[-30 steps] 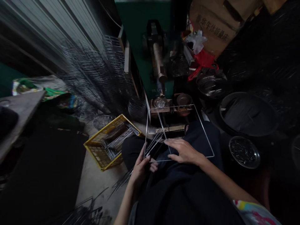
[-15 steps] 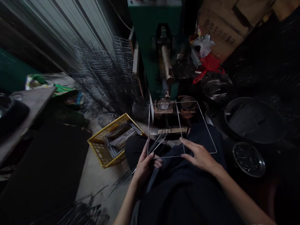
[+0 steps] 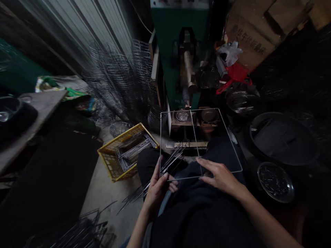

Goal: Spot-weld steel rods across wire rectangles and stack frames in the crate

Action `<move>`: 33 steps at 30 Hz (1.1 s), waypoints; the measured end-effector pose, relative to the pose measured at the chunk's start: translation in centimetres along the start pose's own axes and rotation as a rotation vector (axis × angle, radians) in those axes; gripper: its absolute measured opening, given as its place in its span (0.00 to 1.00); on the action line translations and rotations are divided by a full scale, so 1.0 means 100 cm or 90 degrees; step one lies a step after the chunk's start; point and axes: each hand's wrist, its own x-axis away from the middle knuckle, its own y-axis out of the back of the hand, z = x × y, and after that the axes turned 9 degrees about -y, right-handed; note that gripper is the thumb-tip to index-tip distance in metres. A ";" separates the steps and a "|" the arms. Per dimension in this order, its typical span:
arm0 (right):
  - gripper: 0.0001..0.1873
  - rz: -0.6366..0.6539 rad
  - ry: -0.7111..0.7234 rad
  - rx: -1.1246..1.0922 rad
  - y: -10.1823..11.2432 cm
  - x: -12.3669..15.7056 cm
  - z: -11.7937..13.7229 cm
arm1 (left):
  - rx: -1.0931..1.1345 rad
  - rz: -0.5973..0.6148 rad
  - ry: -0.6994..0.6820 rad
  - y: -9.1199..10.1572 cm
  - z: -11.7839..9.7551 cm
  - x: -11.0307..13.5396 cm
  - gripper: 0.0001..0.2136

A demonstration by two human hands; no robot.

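Note:
A thin rectangular wire frame with a crossbar [image 3: 195, 138] is held up over my lap, roughly level. My left hand [image 3: 158, 187] is closed around its near left corner, thumb on top of the near wire and some fingers curled beneath. My right hand [image 3: 222, 175] pinches the near end of the crossbar between thumb and fingers, where it meets the near wire. Loose metal rods [image 3: 172, 159] lie across my lap, seen behind and below the frame's left part.
Ahead stands a green machine [image 3: 168, 44] with a small dish of metal bits [image 3: 182, 115] before it. A yellow crate [image 3: 108, 162] with wire pieces is left. Stacked wire racks [image 3: 113, 75] stand behind it. At right are a bowl of small parts [image 3: 275, 182] and a large basin [image 3: 252, 131].
The wire frame has shifted a little to the left relative to the machine and looks slightly larger. Both hands keep their hold. The head view has turned slightly left.

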 end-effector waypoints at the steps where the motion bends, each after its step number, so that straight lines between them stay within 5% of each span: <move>1: 0.39 0.003 0.003 0.001 0.001 0.000 0.000 | -0.002 0.002 -0.002 0.000 0.001 0.001 0.44; 28: 0.37 0.005 -0.031 0.044 0.006 -0.007 -0.006 | 0.046 0.032 -0.044 0.001 0.016 -0.008 0.38; 33: 0.35 -0.044 0.001 0.046 0.010 -0.031 -0.015 | 0.031 0.043 -0.079 -0.001 0.008 -0.037 0.38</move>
